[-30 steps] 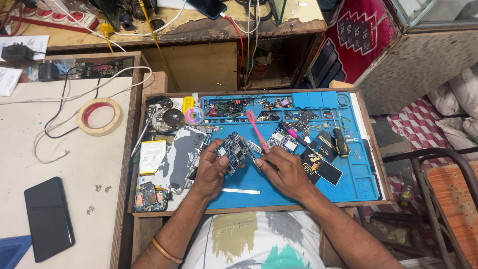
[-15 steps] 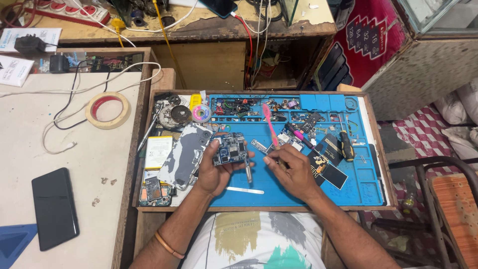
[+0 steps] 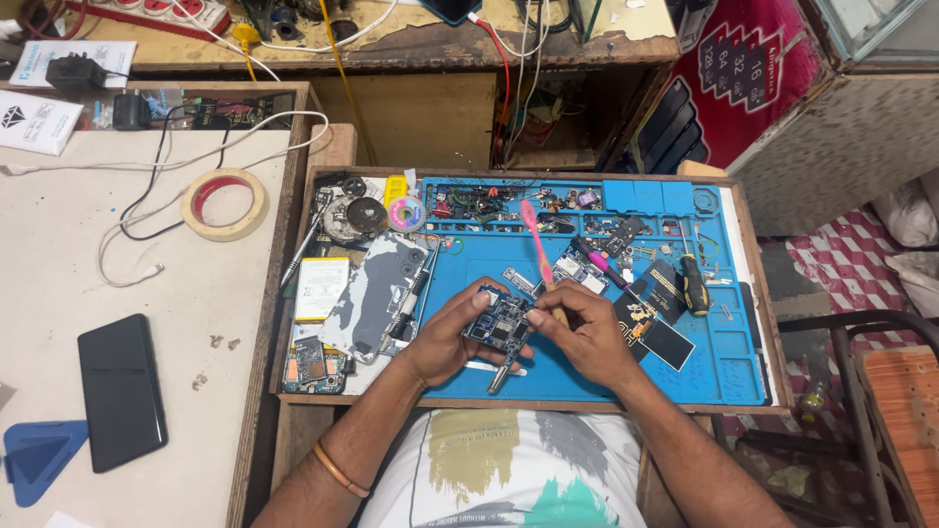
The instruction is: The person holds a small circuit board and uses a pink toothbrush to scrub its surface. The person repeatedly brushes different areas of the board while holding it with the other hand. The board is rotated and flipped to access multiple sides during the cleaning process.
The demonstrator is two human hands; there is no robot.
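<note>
Over the blue mat point(image 3: 743, 362), the left hand point(image 3: 445, 337) grips a small circuit board point(image 3: 497, 320) while the right hand point(image 3: 587, 332) holds a pink toothbrush point(image 3: 535, 240) against it; a tape roll point(image 3: 224, 203) and dark phone point(image 3: 120, 389) lie on the desk point(image 3: 196, 293), far left

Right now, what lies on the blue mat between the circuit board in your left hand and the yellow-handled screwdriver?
In the head view, the right hand holding a pink toothbrush, then black cards, lie between the circuit board and the screwdriver.
</note>
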